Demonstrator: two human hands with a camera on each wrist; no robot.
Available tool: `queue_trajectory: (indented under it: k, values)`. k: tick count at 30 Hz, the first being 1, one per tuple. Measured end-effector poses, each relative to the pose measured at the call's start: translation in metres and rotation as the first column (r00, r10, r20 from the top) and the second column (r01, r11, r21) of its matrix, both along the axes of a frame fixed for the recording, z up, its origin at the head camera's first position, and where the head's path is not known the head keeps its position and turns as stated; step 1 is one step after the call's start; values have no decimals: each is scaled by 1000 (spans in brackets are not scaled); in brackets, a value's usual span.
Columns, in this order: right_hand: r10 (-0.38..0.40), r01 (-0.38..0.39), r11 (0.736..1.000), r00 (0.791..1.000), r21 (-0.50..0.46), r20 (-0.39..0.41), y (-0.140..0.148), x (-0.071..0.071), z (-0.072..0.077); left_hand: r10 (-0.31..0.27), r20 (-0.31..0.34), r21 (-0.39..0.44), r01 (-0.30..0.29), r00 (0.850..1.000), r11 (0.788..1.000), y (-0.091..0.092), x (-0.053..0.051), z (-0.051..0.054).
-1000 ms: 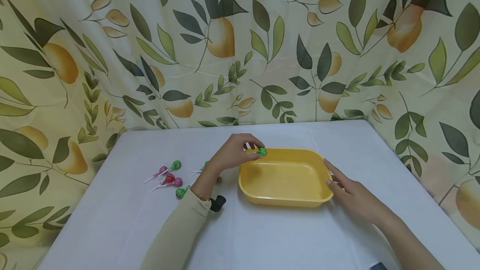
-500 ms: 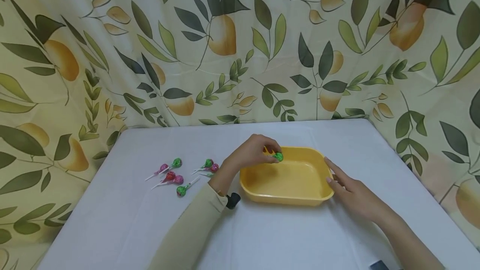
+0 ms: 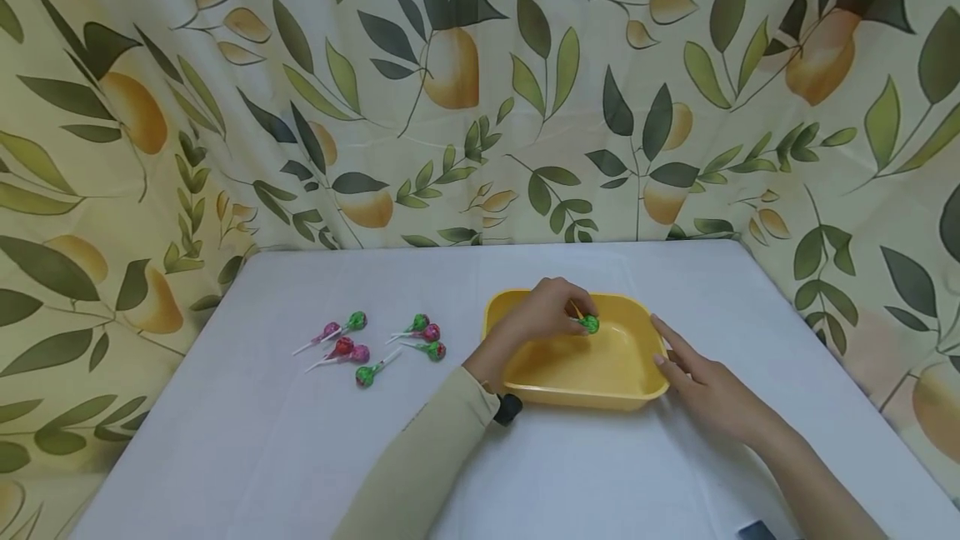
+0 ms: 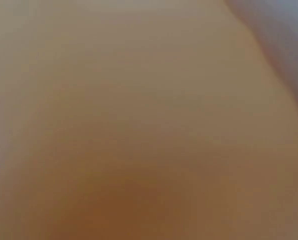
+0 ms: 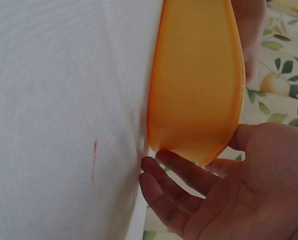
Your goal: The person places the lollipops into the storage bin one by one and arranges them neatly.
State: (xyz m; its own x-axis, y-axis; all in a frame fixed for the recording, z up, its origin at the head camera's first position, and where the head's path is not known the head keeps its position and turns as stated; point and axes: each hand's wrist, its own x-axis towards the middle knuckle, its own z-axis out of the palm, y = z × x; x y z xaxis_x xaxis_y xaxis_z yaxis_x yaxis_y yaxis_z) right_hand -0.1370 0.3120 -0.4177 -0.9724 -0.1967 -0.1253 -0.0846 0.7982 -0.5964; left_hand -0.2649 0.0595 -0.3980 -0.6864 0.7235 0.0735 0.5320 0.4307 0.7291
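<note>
Over the yellow tray (image 3: 630,386), my left hand (image 3: 551,311) pinches a lollipop with a green wrapper (image 3: 590,324); its stick is mostly hidden by the fingers. My right hand (image 3: 708,390) rests at the tray's right end. In the right wrist view, the thumb and fingers of the right hand (image 5: 229,195) touch the outside of the tray's wall (image 5: 194,100) and rim, fairly straight. Blurred skin-brown fills the left wrist view, so no grip shows there. To the tray's left lie several lollipops, among them a green one (image 3: 364,377) and a red one (image 3: 342,347).
A white cloth (image 3: 225,440) covers the table. A leaf-and-fruit patterned curtain (image 3: 480,148) hangs behind and at both sides. A dark object (image 3: 756,530) lies at the front edge on the right.
My left hand has moved right with the green lollipop, from the tray's left edge to over its middle. More lollipops on the table show now. My right hand stays at the tray.
</note>
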Motion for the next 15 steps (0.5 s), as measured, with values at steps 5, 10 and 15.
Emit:
queue_trajectory:
  k: [5, 10, 15]
  values:
    - [5, -5, 1000, 1000, 0, -6, 1, 0, 0, 25, 73, 94, -32, 997, 995, 10, 0, -11]
    - [15, -15, 1000, 1000, -1, -4, 0, 0, 0, 66, 136, 159, -88, 989, 983, 15, 0, -22]
    - [11, -11, 1000, 1000, 16, 7, 0, 0, 1, 74, 127, 176, -96, 989, 980, 22, -4, -33]
